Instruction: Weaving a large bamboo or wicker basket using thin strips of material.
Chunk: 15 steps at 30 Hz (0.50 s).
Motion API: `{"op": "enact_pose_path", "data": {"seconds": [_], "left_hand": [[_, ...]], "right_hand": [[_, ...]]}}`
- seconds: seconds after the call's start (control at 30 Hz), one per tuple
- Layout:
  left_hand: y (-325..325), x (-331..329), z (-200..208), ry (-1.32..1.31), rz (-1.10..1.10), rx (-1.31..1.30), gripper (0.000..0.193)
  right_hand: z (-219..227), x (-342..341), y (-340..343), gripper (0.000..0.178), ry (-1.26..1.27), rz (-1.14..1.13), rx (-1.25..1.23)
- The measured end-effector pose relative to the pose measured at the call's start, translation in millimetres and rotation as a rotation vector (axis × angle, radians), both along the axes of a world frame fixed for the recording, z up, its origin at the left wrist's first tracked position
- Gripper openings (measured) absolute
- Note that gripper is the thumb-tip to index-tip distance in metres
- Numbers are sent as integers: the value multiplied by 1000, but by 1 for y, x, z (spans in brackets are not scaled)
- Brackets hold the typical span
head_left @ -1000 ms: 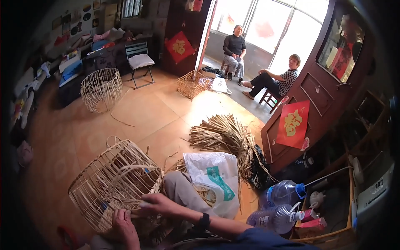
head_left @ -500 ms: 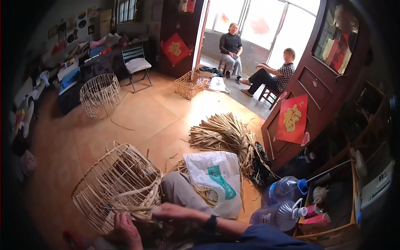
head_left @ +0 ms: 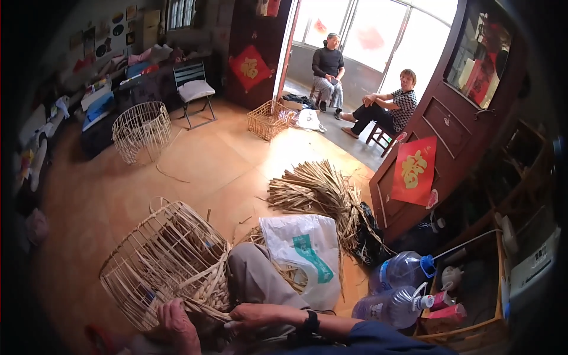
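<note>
- The basket (head_left: 168, 263) of pale strips lies tilted at the lower left of the view, beside the person's grey trouser leg (head_left: 260, 275); its near side has a thick braided part.
- The left hand (head_left: 177, 325) is at the near edge of this basket, its fingers bent; whether they pinch something, I cannot tell.
- The right hand (head_left: 251, 316) pinches the end of a twisted strip (head_left: 208, 310) between thumb and finger.
- Beyond the leg, a white bag (head_left: 303, 234) lies near a bundle of dry stalks (head_left: 310, 192) on the floor (head_left: 219, 165).
</note>
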<state>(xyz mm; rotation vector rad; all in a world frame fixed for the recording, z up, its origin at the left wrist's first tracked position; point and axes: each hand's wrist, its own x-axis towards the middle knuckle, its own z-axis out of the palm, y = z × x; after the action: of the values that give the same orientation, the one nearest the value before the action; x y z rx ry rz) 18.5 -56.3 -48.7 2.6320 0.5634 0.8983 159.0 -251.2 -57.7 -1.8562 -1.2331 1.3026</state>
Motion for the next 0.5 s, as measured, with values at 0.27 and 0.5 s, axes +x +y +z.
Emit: {"op": "enact_pose_path", "data": {"seconds": [0.27,0.5], "left_hand": [[25,-6,-25,-135,-106,-35,17],[28,0,-17,-54,-167,-258,16]], "right_hand": [[-24,66,-72,28,1151,-743,723],[-6,49,-55,21,751,-1018,703]]}}
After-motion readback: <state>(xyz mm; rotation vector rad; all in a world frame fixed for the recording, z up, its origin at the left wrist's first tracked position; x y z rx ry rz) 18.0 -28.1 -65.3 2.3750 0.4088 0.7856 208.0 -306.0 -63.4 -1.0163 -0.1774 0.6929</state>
